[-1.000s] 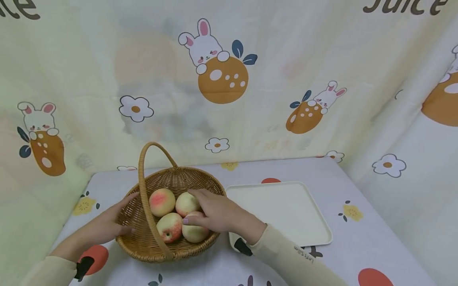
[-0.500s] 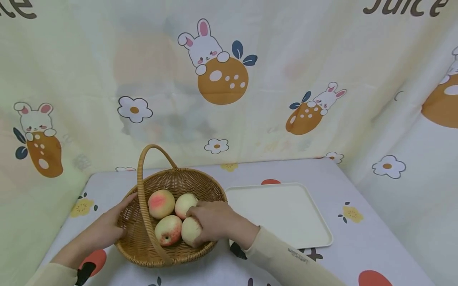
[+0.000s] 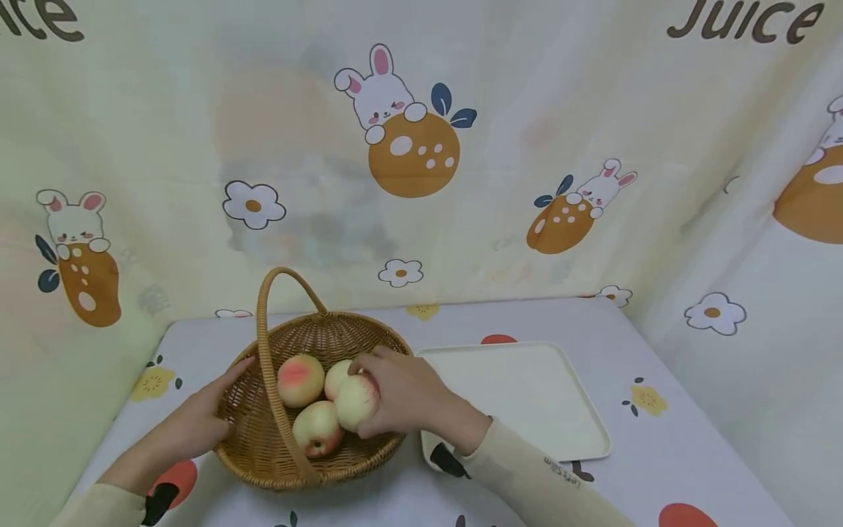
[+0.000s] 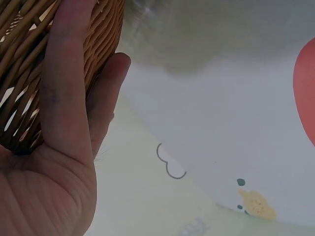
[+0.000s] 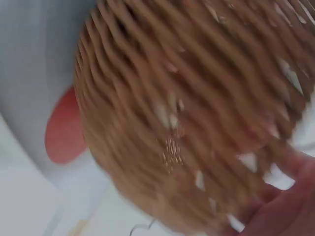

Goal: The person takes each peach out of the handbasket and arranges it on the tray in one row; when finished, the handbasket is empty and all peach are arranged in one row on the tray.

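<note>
- From my end, the gripped peach sits toward 3 o'clock of the basket's middle; half a second ago it lies lower in the head view, and now it shows higher, overlapping its neighbours.
- My right hand is clamped on it, fingers curled over the far side and thumb on the near side; a second ago the fingers are only reaching in among the fruit.
- For the work in hand, I judge the grasp is made and the peach is coming up off the weave, though whether it fully clears the fruit I can't tell.
- At 8 o'clock from it, the front peach has turned, its red cheek now less on show.
- At 10 o'clock, the back peach is partly covered; beyond it, the blushed peach looks little changed.
- The wicker basket holds its place, its handle arching over the fruit.
- My left hand stays at the rim around 9 o'clock, fingers straight along the wicker, thumb apart, which I read as steadying.
- At 3 o'clock outside the basket, the white tray lies unmoved.
</note>
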Demonstrator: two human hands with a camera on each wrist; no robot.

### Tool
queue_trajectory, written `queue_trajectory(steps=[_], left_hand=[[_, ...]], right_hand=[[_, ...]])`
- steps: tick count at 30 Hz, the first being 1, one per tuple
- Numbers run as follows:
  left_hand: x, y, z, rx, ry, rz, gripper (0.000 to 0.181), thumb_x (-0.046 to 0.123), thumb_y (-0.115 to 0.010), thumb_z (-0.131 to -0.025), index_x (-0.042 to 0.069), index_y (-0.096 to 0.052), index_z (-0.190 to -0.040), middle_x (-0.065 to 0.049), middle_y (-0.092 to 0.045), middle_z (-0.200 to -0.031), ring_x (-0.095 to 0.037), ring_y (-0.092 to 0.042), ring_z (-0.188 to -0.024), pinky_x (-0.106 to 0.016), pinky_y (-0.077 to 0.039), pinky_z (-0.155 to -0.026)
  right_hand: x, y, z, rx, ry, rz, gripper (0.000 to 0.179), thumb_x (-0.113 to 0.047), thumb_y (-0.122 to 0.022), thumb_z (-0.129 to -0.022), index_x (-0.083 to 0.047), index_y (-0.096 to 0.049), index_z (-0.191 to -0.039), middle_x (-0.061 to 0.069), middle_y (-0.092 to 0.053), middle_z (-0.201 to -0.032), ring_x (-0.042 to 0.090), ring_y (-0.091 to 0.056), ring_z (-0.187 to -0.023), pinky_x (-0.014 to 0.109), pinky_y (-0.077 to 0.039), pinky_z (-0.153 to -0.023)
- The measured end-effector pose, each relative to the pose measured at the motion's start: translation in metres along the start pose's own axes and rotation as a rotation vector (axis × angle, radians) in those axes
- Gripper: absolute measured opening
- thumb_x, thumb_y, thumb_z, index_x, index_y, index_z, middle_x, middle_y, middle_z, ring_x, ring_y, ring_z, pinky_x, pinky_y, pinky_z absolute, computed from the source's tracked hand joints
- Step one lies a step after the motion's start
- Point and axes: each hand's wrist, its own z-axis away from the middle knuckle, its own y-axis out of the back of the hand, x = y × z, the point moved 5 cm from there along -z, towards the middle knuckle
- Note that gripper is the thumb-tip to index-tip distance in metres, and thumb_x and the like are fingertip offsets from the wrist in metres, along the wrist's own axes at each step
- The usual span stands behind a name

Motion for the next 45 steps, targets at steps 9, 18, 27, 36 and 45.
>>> queue_trajectory(steps=[9,18,27,36,45], left_hand=[[0.001,0.001,-0.001,0.001,-0.005,-0.03,0.108,-0.013,-0.061,-0.067,0.006,-0.013,-0.162,-0.039,-0.019,-0.157,-0.059,-0.024,-0.14,-0.063,-0.04,-0.097],[0.001,0.001,-0.002,-0.003,-0.006,-0.036,0.107,-0.012,-0.058,-0.067,0.005,-0.013,-0.162,-0.039,-0.018,-0.158,-0.059,-0.025,-0.14,-0.057,-0.043,-0.093],[0.001,0.002,-0.002,0.0,-0.001,-0.05,0.107,-0.012,-0.059,-0.068,0.005,-0.013,-0.162,-0.039,-0.019,-0.157,-0.057,-0.027,-0.139,-0.054,-0.044,-0.091],[0.001,0.0,-0.002,-0.001,0.01,-0.047,0.107,-0.012,-0.06,-0.068,0.006,-0.013,-0.162,-0.038,-0.02,-0.157,-0.057,-0.025,-0.14,-0.059,-0.041,-0.095],[-0.002,0.002,-0.004,-0.006,0.021,-0.045,0.107,-0.012,-0.059,-0.068,0.007,-0.014,-0.163,-0.038,-0.02,-0.157,-0.046,-0.04,-0.126,-0.044,-0.045,-0.079]], right_hand=[[0.044,0.049,0.015,0.072,0.016,-0.935,0.068,-0.005,-0.083,-0.075,-0.008,-0.055,-0.136,0.011,-0.054,-0.133,0.031,-0.065,-0.107,0.043,-0.057,-0.082],[0.104,0.077,0.035,0.244,-0.132,-0.855,0.058,-0.01,-0.072,-0.085,-0.003,-0.052,-0.139,0.017,-0.052,-0.133,0.031,-0.06,-0.105,0.037,-0.053,-0.078],[0.145,0.033,0.048,0.153,-0.276,-0.378,0.057,-0.023,-0.082,-0.073,-0.012,-0.062,-0.126,0.002,-0.064,-0.118,0.024,-0.059,-0.097,0.037,-0.05,-0.074],[0.141,-0.002,0.05,-0.013,-0.209,-0.164,0.062,-0.03,-0.082,-0.072,-0.015,-0.065,-0.129,-0.004,-0.063,-0.122,0.016,-0.058,-0.102,0.039,-0.048,-0.087],[0.14,-0.005,0.053,-0.069,-0.152,-0.271,0.077,-0.016,-0.085,-0.071,-0.008,-0.056,-0.141,0.007,-0.055,-0.141,0.025,-0.057,-0.116,0.043,-0.05,-0.091]])
